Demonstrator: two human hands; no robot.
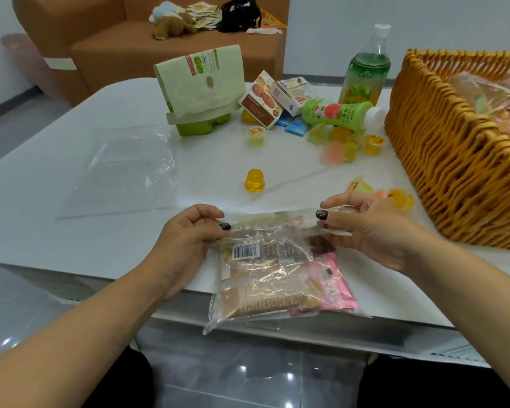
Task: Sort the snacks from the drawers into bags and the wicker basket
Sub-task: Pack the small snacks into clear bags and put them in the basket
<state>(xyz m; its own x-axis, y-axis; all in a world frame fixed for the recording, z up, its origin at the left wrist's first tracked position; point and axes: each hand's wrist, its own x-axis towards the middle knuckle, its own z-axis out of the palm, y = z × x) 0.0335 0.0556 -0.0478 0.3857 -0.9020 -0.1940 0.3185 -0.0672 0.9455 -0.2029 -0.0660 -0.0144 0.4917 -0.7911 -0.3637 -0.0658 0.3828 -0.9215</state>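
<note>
A clear zip bag (271,275) filled with biscuit packs and a pink packet lies at the table's front edge, its bottom hanging over. My left hand (186,240) pinches the bag's top strip at its left end. My right hand (365,228) pinches the same strip at its right end. The wicker basket (454,160) stands at the right with wrapped snacks inside. An empty clear bag (127,172) lies flat to the left. Several jelly cups (343,142) are scattered mid-table, one yellow cup (254,180) alone near the centre.
At the back of the white table (42,231) stand a green paper packet (200,81), two small boxes (274,98), an upright bottle (365,72) and a lying green bottle (339,113). A brown sofa (124,45) with plush toys stands behind.
</note>
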